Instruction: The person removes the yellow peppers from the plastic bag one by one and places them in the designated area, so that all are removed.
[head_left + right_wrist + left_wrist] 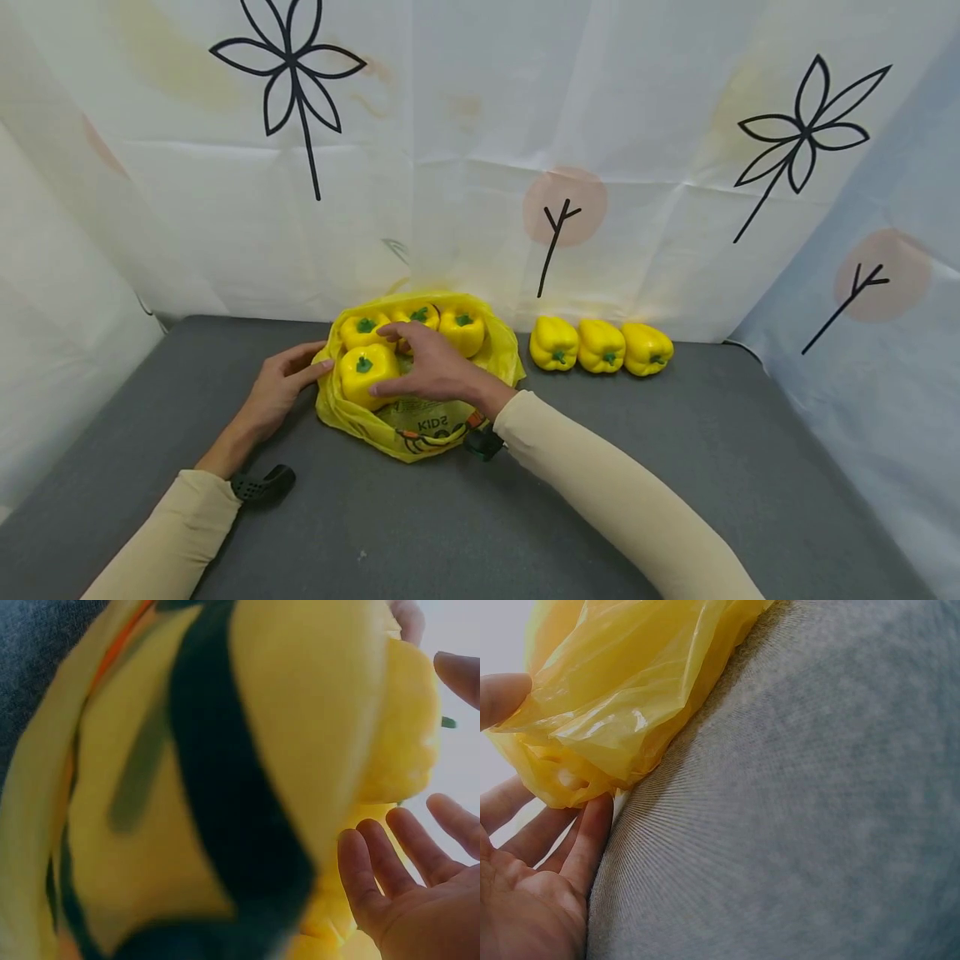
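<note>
A yellow plastic bag (420,446) lies with its mouth spread wide, several yellow bell peppers inside, stems up. My left hand (273,392) holds the bag's left rim; in the left wrist view the thumb (502,699) lies on the plastic and the fingers (589,844) reach under it. Over the bag's opening is my right hand (435,367), thumb and fingers spread around the upper right of the front bell pepper (362,385). In the right wrist view those fingers (409,847) are loosely bent and apart, with a gap to that pepper.
Three more yellow bell peppers (602,346) lie in a row on the grey table (600,467), right of the bag. A white printed cloth (465,125) hangs behind the table, with cloth walls at both sides. Dark bands circle both wrists.
</note>
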A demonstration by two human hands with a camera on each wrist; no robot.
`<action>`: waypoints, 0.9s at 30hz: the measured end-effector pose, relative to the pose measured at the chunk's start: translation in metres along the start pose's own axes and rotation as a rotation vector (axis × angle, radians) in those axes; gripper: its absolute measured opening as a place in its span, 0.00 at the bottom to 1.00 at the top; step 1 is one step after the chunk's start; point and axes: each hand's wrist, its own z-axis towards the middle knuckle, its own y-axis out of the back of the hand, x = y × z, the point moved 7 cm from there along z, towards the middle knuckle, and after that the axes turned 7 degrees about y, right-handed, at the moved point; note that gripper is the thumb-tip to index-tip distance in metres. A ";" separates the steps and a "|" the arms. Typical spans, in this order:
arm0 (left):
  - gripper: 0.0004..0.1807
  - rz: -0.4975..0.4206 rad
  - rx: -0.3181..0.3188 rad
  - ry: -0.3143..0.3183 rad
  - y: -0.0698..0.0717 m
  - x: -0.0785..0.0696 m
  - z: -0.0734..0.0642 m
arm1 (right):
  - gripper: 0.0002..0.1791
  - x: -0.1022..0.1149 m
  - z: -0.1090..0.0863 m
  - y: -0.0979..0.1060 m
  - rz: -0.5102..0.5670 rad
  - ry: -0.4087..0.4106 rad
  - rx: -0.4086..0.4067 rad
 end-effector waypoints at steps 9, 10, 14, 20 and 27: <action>0.30 0.004 -0.004 -0.003 0.000 -0.001 0.001 | 0.44 -0.005 0.006 -0.009 0.014 0.007 0.034; 0.30 0.003 -0.004 -0.005 0.000 -0.002 0.001 | 0.44 -0.005 0.006 -0.010 0.017 0.005 0.037; 0.30 0.002 -0.003 -0.006 -0.001 -0.001 0.002 | 0.43 -0.008 0.007 -0.013 0.017 0.001 0.037; 0.30 0.010 -0.011 -0.006 0.001 -0.001 0.001 | 0.41 -0.006 0.006 -0.012 0.010 0.023 0.006; 0.29 0.014 -0.007 -0.023 0.000 -0.002 0.000 | 0.41 -0.011 0.000 -0.006 0.076 0.018 -0.053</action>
